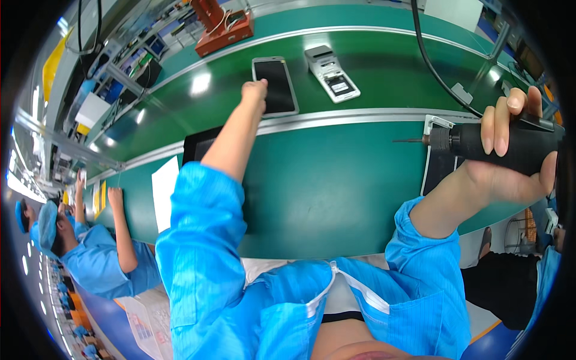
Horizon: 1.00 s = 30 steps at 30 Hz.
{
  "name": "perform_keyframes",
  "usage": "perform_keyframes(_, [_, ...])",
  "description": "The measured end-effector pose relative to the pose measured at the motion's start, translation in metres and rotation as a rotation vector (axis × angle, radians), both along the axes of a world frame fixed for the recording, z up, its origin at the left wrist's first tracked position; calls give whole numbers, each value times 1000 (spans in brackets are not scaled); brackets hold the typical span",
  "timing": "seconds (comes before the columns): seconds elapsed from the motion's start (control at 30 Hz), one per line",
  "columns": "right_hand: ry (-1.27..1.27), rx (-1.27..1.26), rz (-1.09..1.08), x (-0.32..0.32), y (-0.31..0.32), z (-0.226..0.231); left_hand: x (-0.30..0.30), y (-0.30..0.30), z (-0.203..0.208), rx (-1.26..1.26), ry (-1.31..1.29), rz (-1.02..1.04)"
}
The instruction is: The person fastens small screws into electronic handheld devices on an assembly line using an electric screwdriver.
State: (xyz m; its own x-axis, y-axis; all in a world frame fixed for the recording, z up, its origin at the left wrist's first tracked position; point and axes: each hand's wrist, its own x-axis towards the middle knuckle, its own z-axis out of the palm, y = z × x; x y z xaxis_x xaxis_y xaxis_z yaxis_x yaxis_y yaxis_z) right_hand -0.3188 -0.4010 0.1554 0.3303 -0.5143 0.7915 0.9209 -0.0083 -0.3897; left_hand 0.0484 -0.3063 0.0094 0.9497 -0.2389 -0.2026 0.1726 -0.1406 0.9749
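One screwdriver (471, 141) fills my right hand (505, 179), fingers curled round it. My left hand (254, 96) is at the tablet (279, 89) by the belt's (384, 78) near edge, grip unclear. I'm likely reaching; next needs a firm pinch.

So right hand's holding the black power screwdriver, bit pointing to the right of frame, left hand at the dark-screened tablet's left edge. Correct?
Bit direction is wrong: the head view shows the bit pointing left. The rest stands: right hand holding the black power screwdriver, left hand at the dark-screened tablet's left edge.
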Motion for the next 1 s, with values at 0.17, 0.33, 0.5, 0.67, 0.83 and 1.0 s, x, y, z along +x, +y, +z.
perform_keyframes(0.17, [-42,-26,51,-7,-1,0,133,2,-46,-169,-5,33])
perform_keyframes(0.33, [-66,-87,-75,-23,-23,-11,86,-40,-44,913,-684,220])
perform_keyframes(0.5, [-198,-100,-41,-24,-27,-7,-22,-70,-19,516,-1305,-28])
perform_keyframes(0.67, [-147,-100,-71,-33,-27,-9,-185,-52,-55,180,-1302,-763])
perform_keyframes(0.83, [-185,-58,-57,-34,-10,-2,-230,-29,-70,417,-1406,-840])
perform_keyframes(1.0, [-219,-9,-55,-46,-10,0,-210,-42,-64,419,-1253,-814])
